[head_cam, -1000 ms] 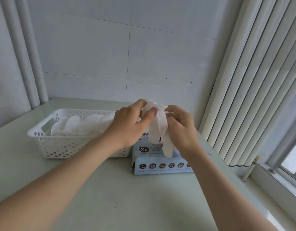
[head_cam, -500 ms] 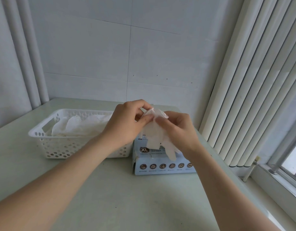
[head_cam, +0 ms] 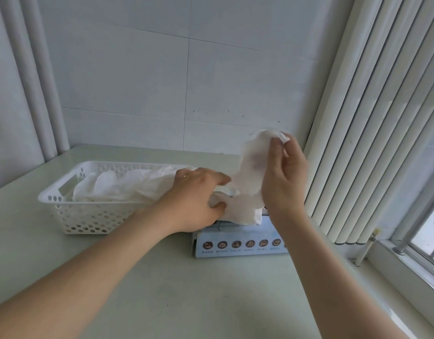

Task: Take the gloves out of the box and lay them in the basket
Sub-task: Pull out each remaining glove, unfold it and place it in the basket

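1. The bench (head_cam: 186, 289) is big and pale green. It fills the low part of the view.
2. The white basket (head_cam: 64, 206) sits on the bench at about 9 o'clock from the middle. It has little holes in its sides. White gloves (head_cam: 127, 184) already lie inside it in a soft heap.
3. The blue glove box (head_cam: 242, 243) sits on the bench, right beside the basket, at about 3 o'clock from it. A row of round pictures runs along its front.
4. The right hand (head_cam: 283, 172) is up above the box. Its fingers pinch the top of one white glove (head_cam: 251, 167), which hangs down toward the box.
5. The left hand (head_cam: 198, 199) is low, over the top of the box. Its thumb and fingers pinch the bottom end of the same glove.
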`<action>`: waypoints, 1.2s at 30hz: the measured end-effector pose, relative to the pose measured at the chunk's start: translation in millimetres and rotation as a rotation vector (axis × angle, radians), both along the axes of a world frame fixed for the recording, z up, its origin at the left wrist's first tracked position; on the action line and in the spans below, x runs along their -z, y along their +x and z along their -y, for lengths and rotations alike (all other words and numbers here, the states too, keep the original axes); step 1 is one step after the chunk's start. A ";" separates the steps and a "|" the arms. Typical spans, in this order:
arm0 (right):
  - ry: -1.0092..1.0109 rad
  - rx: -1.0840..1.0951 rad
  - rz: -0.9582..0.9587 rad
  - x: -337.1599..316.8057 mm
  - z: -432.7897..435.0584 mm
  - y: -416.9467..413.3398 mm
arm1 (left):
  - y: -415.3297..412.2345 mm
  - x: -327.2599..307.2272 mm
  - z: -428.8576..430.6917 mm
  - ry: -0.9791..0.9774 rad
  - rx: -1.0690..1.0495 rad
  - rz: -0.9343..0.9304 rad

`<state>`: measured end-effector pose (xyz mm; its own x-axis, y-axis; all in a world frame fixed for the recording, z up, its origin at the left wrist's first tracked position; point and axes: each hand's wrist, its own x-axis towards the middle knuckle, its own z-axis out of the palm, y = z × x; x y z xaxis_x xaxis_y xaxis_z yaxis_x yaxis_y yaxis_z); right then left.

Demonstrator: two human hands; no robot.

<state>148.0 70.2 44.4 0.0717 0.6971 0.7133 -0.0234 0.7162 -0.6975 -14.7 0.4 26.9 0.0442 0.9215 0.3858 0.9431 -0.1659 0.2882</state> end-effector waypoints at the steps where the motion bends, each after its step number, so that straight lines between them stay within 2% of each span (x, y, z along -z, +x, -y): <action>1: 0.048 0.012 0.048 1.6 0.1 -1.4 | 1.7 -2.2 1.8 -0.006 0.000 0.077; 6: 0.230 0.048 0.388 10.5 0.4 -4.4 | 3.6 -10.1 3.8 0.199 0.095 0.448; 10: 0.239 -0.007 0.521 14.7 0.6 -6.9 | 2.0 -14.3 3.4 0.366 0.185 0.367; 16: 0.099 -0.073 0.401 10.1 -0.2 2.5 | -6.3 -11.3 -3.1 0.422 0.177 0.425; 18: 0.118 -0.009 0.489 9.4 -0.7 5.5 | -8.7 -11.3 -4.4 0.462 0.152 0.470; 21: 0.176 0.140 0.729 13.3 -7.5 6.0 | -14.2 -12.6 -7.1 0.502 0.091 0.507; 22: 0.180 0.176 0.739 15.6 -10.4 5.0 | -15.8 -13.6 -7.6 0.518 0.064 0.509; 28: 0.051 0.327 0.429 9.8 -3.6 -1.2 | -17.8 -15.1 -8.3 0.494 0.007 0.556; 34: 0.215 0.281 0.192 -11.2 4.4 -16.2 | -20.6 -27.3 -4.3 0.519 0.021 0.730; 36: 0.185 0.234 0.166 -22.3 6.2 -24.4 | -21.3 -36.5 -1.5 0.508 0.003 0.802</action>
